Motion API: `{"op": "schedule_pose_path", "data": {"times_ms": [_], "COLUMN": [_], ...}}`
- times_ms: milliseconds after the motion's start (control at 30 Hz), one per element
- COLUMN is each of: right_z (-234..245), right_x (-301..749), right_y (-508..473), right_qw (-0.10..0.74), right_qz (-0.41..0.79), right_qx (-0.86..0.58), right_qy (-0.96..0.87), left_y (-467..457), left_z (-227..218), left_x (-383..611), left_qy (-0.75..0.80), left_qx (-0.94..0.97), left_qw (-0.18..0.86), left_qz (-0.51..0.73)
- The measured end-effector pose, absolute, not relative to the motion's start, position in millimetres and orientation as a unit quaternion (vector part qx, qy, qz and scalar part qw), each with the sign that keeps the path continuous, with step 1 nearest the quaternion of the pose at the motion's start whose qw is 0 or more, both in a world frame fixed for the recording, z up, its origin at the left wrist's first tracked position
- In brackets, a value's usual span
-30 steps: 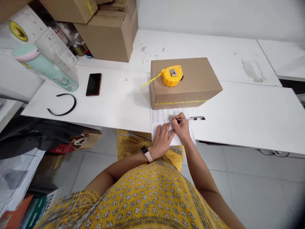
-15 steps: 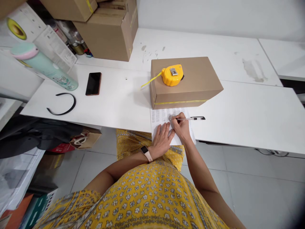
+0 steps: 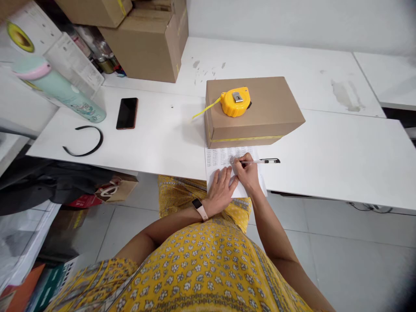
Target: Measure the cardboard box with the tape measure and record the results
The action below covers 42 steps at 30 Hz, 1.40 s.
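My right hand point(image 3: 247, 173) is closed round a pen point(image 3: 264, 161), its tip down on a sheet of paper point(image 3: 212, 177) marked with columns of handwriting. Flat on the same sheet lies my left hand point(image 3: 222, 190), fingers stretched out, with a watch on the wrist. The paper overhangs the table's near edge, and its far end meets a closed cardboard box point(image 3: 263, 104). On top of that box rests a yellow tape measure point(image 3: 234, 103), a short length of its blade sticking out to the left. Yellow tape runs along the box's near side.
To the left on the white table point(image 3: 156, 143) are a phone point(image 3: 127, 113), a black headband point(image 3: 97, 145) and a mint bottle point(image 3: 68, 97). Stacked cardboard boxes point(image 3: 143, 47) stand at the back left. Bags and a dark cloth point(image 3: 65, 177) sit below the table's left end.
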State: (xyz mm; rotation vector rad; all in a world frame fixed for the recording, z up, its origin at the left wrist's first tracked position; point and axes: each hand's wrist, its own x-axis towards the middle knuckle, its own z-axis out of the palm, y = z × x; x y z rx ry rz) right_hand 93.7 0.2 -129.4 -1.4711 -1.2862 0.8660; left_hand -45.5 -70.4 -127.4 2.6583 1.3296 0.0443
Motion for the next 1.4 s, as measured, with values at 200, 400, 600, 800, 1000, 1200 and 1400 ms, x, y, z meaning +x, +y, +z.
{"op": "schedule_pose_path", "data": {"times_ms": [200, 400, 600, 800, 1000, 1200, 1400], "right_z": [-126.5, -127.1, -127.5, -127.3, -127.7, -129.2, -127.0], "right_x": [93.1, 93.4, 93.1, 92.4, 93.3, 93.8, 93.4], "right_y": [-0.3, -0.5, -0.3, -0.2, -0.8, -0.8, -1.0], "right_qw": [0.484, 0.485, 0.489, 0.497, 0.486, 0.489, 0.489], "right_qz": [0.355, 0.36, 0.36, 0.348, 0.355, 0.352, 0.353], "right_qx": [-0.606, -0.608, -0.603, -0.615, -0.615, -0.616, -0.625], "right_qy": [-0.522, -0.515, -0.517, -0.504, -0.509, -0.507, -0.495], "left_y": [-70.0, -69.7, -69.5, -68.9, -68.7, -69.2, -69.8], "left_z": [-127.5, -128.2, -129.1, -127.3, -127.0, -128.9, -129.6], "left_x": [-46.0, -45.5, -45.4, -45.9, -45.5, -45.4, -46.1], "left_qy": [0.444, 0.444, 0.444, 0.444, 0.444, 0.444, 0.444], "left_qx": [0.892, 0.892, 0.891, 0.892, 0.892, 0.892, 0.893], "left_qw": [0.076, 0.079, 0.085, 0.086, 0.08, 0.08, 0.072], "left_qz": [0.023, 0.023, 0.025, 0.024, 0.022, 0.028, 0.022]}}
